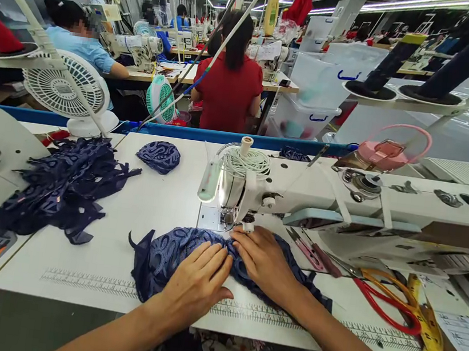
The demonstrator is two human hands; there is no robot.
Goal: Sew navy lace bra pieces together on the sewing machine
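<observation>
A navy patterned fabric piece (172, 253), with raised swirls and loose strips at its ends, lies bunched in front of the sewing machine's needle area (227, 218). My left hand (199, 274) presses on its middle, fingers together and curled onto the cloth, thumb apart. Close beside it, my right hand (264, 263) grips the same cloth, fingertips just under the machine head and near the presser foot; its thumb is hidden. The sewing machine (293, 189) spans the right side, with pale green cord (245, 162) coiled on top.
Navy fabric strips (65, 182) are heaped at left, and a navy cup-shaped piece (159, 156) lies behind. Pink-handled snips (308, 251), red-handled scissors (390, 308) and a yellow tape measure (429, 339) lie at right. A white fan (67, 84) stands back left. Co-workers sit beyond.
</observation>
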